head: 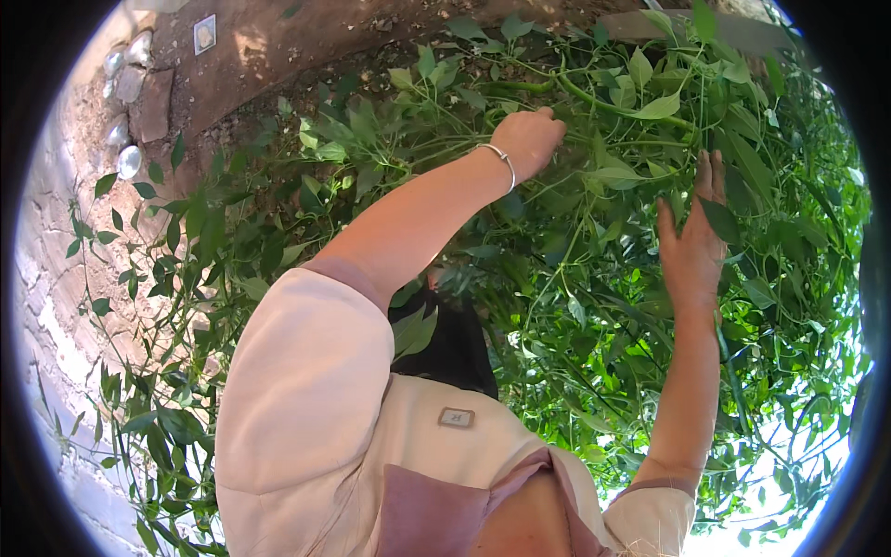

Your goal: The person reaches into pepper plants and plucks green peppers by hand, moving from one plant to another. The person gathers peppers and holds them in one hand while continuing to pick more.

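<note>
Green pepper plants with pointed leaves [658,106] surround both my hands. My left hand [529,143], with a silver bangle [502,159] at the wrist, is curled among stems at the top centre. Whether its fingers hold anything is hidden. Just above it hangs a long green pepper [522,88], and another long green pepper [602,106] curves off to the right. My right hand [692,244] reaches up through the foliage, fingers extended and thumb apart. A dark leaf [720,221] covers part of this hand, and I see nothing in its grasp.
Dense foliage [786,278] fills the right side. Thin leafy branches [174,278] spread at left over pale, cracked ground [42,237]. Bare soil, a brick [156,104] and several shiny rounded objects [129,161] lie at upper left, near a small card [204,35].
</note>
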The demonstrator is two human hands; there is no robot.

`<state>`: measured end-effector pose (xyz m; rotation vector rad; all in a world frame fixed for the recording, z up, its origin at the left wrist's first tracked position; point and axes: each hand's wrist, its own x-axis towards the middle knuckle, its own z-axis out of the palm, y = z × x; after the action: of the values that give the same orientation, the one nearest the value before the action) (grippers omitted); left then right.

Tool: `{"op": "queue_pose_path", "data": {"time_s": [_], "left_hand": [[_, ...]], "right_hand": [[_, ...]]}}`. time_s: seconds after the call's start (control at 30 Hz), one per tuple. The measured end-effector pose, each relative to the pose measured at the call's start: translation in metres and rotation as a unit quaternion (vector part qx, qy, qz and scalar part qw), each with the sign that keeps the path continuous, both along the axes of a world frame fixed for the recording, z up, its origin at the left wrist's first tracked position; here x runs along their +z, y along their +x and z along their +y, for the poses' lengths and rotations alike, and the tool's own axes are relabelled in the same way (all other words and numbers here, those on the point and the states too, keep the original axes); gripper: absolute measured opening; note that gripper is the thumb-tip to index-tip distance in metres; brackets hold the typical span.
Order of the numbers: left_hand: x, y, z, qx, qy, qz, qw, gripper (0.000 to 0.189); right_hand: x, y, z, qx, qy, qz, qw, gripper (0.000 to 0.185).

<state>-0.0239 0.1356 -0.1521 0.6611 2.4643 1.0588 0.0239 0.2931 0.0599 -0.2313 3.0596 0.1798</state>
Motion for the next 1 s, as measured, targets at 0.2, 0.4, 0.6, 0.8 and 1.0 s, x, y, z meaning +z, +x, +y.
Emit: {"op": "queue_pose_path", "data": {"time_s": [0.2, 0.4, 0.6, 0.8, 1.0], "left_hand": [[0.018, -0.006, -0.037, -0.060, -0.039, 0.113, 0.991, 0.022], [0.030, -0.002, -0.061, -0.003, 0.018, 0.158, 0.987, 0.018], [0.034, 0.020, -0.068, 0.170, 0.165, 0.123, 0.964, 0.012], [0.034, 0.009, -0.087, 0.040, -0.021, 0.091, 0.995, 0.011], [0.022, 0.017, -0.088, 0.062, -0.057, 0.107, 0.991, 0.012]], "right_hand": [[0.000, -0.001, -0.013, 0.043, 0.024, -0.006, 0.999, 0.072], [-0.001, -0.001, -0.029, 0.030, 0.002, -0.008, 1.000, 0.074], [0.004, -0.001, -0.047, 0.033, 0.000, -0.049, 0.998, 0.077], [0.001, 0.003, -0.048, 0.050, -0.017, -0.029, 0.998, 0.076], [0.003, 0.013, -0.048, 0.034, -0.011, -0.074, 0.997, 0.077]]}}
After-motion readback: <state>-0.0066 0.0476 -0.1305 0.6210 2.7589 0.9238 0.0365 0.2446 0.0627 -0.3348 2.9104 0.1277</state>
